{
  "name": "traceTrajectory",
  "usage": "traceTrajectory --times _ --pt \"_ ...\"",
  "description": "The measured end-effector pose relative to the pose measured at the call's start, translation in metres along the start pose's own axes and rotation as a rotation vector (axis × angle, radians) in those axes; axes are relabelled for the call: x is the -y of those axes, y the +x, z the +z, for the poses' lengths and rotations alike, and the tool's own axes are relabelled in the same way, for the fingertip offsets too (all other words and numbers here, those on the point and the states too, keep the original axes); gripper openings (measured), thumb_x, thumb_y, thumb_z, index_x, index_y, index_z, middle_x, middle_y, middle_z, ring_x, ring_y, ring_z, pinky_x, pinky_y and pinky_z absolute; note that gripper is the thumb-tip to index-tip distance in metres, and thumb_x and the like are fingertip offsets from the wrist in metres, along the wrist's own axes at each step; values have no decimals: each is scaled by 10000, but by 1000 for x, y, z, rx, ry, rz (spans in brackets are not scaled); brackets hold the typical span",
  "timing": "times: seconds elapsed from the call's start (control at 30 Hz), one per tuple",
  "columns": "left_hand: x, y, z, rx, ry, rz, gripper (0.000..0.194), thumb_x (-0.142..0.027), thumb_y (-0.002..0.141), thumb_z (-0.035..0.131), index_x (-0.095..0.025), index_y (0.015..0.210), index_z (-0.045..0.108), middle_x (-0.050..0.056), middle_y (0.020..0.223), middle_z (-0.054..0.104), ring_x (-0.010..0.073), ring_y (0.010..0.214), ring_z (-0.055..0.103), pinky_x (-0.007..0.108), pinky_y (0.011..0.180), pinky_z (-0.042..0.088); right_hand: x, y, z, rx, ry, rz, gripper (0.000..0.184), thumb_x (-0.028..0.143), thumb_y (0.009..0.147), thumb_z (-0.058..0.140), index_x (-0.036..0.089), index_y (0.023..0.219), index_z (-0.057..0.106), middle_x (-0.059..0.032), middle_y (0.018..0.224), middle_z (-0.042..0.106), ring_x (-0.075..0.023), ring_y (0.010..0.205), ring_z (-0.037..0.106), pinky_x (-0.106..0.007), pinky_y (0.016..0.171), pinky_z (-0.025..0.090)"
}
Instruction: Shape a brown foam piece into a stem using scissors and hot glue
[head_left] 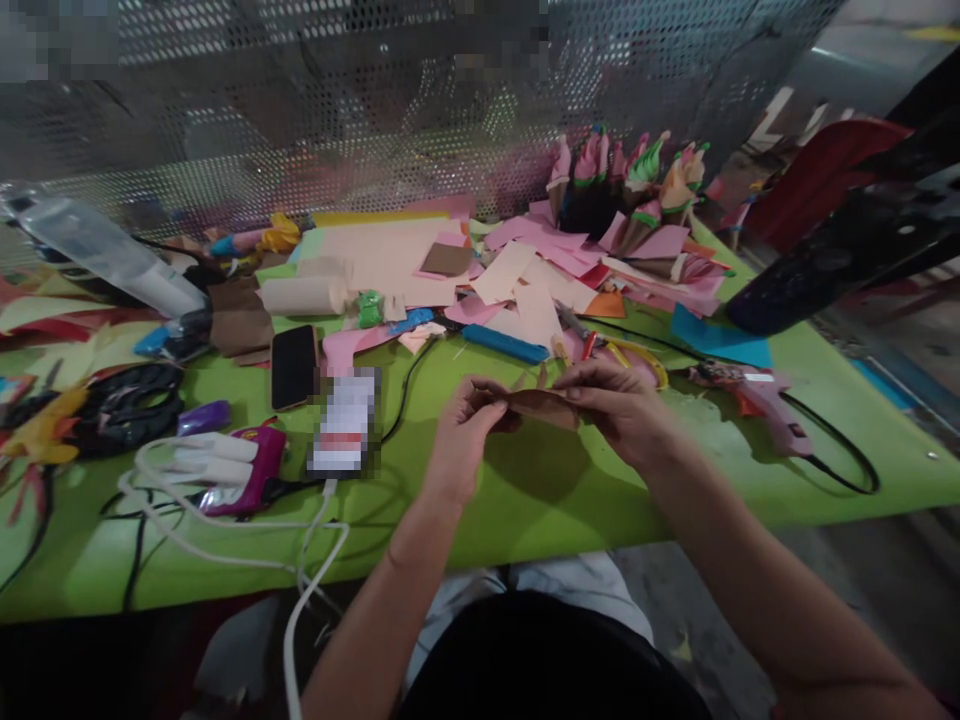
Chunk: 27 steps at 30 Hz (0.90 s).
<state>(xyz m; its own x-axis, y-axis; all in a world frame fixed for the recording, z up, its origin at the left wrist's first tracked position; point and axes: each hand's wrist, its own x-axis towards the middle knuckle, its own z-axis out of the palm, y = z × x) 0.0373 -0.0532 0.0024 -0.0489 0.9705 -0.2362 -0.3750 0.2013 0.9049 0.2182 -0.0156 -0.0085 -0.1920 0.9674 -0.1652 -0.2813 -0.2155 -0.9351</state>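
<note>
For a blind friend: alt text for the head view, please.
A person's left hand and right hand hold a brown sheet over a green table, with a pink glue gun at right, a black phone at left and scattered paper behind.

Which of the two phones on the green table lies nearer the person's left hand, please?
The bright-faced phone with a white cable at its lower end lies nearer the left hand; the dark-faced phone is farther left.

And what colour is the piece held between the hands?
The held piece is brown; it shows best in the head view, the only one here.
</note>
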Motion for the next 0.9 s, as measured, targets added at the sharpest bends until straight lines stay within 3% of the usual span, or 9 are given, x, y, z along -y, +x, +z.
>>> traceTrajectory --times 0.17,0.4,0.5,0.63,0.9 --pt "0 -2 -3 22 92 -12 158 -297 684 688 -192 753 592 -15 718 617 118 637 585 236 623 482 -1 -1 -3 40 -52 6 163 261 571 850 224 703 760 -3 669 713 -129 583 601 -261 552 490" --pt "0 -3 -7 66 125 -23 311 -485 780 654 -182 711 637 -4 696 595 124 631 545 230 565 437 1 -6 -5 101 -138 -41 146 278 620 844 211 728 771 -23 712 733 -148 636 634 -279 599 509" --pt "1 -2 -7 56 151 -78 311 -480 738 705 -177 689 653 -8 665 602 122 609 539 232 559 422 4 -8 -5 149 -188 -59 143 282 638 832 207 744 771 -25 728 732 -157 659 645 -292 627 524" --pt "1 -2 -6 125 166 -172 270 -422 658 785 -179 683 671 -12 629 619 131 595 560 241 568 441 8 -10 -4 202 -211 -40 168 238 657 801 202 818 771 -22 763 722 -144 669 632 -280 627 518" --pt "0 -3 -4 211 185 -225 289 -436 634 807 -175 678 691 1 623 630 113 523 530 235 502 436 10 -11 -5 182 -244 -38 235 204 645 776 186 874 726 1 709 649 -125 642 576 -243 562 461"
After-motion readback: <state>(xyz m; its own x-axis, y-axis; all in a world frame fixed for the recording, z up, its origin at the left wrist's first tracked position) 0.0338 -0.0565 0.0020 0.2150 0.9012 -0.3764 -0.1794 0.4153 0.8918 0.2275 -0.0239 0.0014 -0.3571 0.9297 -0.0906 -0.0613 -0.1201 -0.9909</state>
